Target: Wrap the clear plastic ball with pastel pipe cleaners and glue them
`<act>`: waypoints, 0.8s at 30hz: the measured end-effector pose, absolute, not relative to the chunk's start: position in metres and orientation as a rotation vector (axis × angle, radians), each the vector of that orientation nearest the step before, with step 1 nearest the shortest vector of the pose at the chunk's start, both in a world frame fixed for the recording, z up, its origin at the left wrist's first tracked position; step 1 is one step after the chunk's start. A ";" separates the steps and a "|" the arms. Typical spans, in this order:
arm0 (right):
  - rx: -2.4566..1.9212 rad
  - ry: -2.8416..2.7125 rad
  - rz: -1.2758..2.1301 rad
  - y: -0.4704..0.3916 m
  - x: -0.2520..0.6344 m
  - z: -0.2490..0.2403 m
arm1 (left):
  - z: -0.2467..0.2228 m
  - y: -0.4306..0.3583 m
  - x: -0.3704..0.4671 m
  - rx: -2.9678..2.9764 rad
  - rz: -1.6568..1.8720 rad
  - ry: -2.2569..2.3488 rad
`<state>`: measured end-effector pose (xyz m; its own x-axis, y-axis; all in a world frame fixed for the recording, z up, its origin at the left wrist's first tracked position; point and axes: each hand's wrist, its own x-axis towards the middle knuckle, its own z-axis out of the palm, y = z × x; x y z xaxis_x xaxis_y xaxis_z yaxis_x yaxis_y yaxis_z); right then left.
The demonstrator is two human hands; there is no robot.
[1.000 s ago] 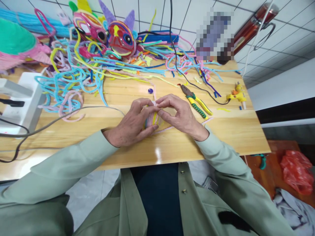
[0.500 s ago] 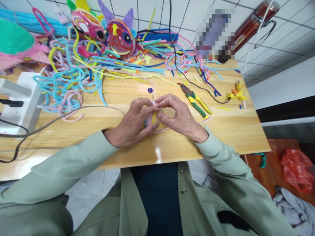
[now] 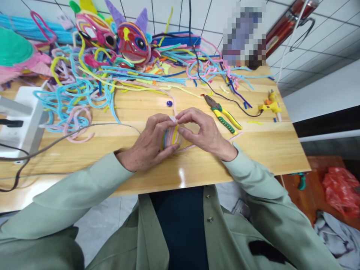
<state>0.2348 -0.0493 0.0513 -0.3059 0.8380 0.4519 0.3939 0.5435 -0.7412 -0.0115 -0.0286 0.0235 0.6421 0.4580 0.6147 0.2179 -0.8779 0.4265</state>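
Fuzzy matt strands (image 3: 170, 137), smooth glossy wooden tabletop (image 3: 261, 150)

Left hand (image 3: 149, 141) holding striped piece (image 3: 170, 136), right hand (image 3: 206, 132) at its edge, pliers (image 3: 223, 117) nearby

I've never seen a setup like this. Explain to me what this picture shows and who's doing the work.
There is no machine here: a person works with two bare hands. The camera sits on their head, looking forward and down.

The left hand holds a small rounded piece with pink, yellow and blue stripes. The fingertips of the right hand are at its upper edge; whether they pinch anything is too small to tell.

On the glossy light-wood table lie pliers with green-and-yellow handles, a yellow glue gun and a small shiny dark-blue disc. Behind them are tangled, fuzzy coloured strands.
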 end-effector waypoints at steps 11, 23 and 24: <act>-0.965 -1.867 0.699 -0.051 0.231 0.052 | 0.021 -0.031 -0.011 2.584 1.113 0.496; -0.939 -1.871 0.709 -0.051 0.243 0.043 | 0.021 -0.033 -0.014 2.582 1.089 0.500; -0.938 -1.875 0.692 -0.051 0.243 0.042 | 0.021 -0.033 -0.014 2.575 1.090 0.502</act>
<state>0.2428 -0.0512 0.0424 -0.3069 0.8276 0.4701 0.3235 0.5552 -0.7662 -0.0138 -0.0329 0.0214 0.6514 0.4264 0.6276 0.1994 -0.8943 0.4006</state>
